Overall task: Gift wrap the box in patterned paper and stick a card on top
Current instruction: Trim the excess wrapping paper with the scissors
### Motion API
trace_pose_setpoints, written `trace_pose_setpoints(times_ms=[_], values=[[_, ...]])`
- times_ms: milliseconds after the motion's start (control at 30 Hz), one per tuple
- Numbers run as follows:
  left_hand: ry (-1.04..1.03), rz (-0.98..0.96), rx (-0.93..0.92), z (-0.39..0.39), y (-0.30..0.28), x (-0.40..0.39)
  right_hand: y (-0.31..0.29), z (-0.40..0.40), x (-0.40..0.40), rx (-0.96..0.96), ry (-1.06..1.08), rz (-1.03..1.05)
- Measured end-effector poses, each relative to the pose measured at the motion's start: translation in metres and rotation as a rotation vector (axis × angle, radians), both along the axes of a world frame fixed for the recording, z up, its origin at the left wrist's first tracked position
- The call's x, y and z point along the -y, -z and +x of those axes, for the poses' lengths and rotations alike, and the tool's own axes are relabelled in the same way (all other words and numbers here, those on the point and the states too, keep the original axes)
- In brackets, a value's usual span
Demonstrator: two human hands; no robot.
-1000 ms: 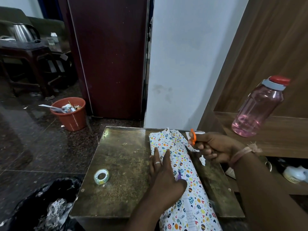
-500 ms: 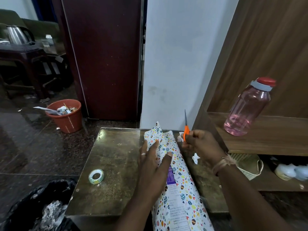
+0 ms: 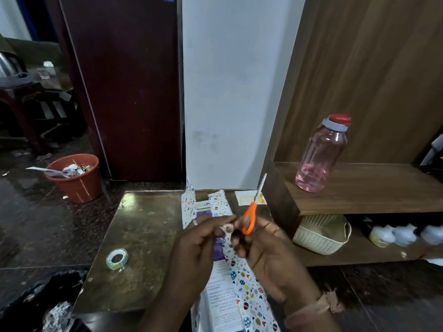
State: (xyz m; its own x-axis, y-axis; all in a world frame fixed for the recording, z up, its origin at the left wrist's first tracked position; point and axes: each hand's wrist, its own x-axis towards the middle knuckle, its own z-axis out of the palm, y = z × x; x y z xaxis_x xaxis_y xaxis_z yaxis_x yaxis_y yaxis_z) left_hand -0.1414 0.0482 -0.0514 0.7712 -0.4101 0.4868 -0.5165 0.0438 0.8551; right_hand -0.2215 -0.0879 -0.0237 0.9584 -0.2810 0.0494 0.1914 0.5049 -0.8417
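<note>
**Risk: wrap springing open**

I see the box [image 3: 221, 279] on the table [image 3: 141, 236], right of the tape roll [image 3: 117, 258], paper [image 3: 249, 291] unsealed. Right hand [image 3: 266, 257] grips scissors [image 3: 250, 218]; left hand [image 3: 196, 250] pinches a small scrap. Unheld, the paper may unfold.

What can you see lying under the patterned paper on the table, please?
A box with purple and white printed faces shows where the patterned paper has fallen open. Its right side stays covered, and both hands hide its middle.
</note>
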Motion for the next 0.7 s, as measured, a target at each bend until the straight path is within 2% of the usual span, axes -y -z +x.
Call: trace_pose_setpoints(times_ms=[100, 167, 333, 400, 467, 533, 700], values=[[-0.048, -0.229, -0.43, -0.007, -0.006, 0.009, 0.017, -0.011, -0.017, -0.041, 0.075, 0.011], [-0.072, -0.342, -0.636, -0.017, -0.015, 0.014, 0.022, -0.015, -0.027, -0.079, 0.089, 0.029], [-0.062, -0.533, -0.869, -0.028, -0.026, 0.019, 0.017, -0.015, -0.04, -0.11, 0.026, -0.019], [0.017, -0.599, -0.951, -0.026, -0.025, 0.02, 0.018, -0.013, -0.039, -0.1, 0.052, -0.021], [0.11, -0.691, -0.989, -0.025, -0.025, 0.023, 0.022, -0.01, -0.033, -0.111, 0.117, -0.006], [0.107, -0.674, -0.964, -0.023, -0.023, 0.029, 0.025, -0.007, -0.027, -0.104, 0.158, 0.007], [-0.016, -0.267, -0.65, -0.016, -0.006, 0.037, 0.022, 0.0, -0.013, -0.096, 0.224, -0.037]])
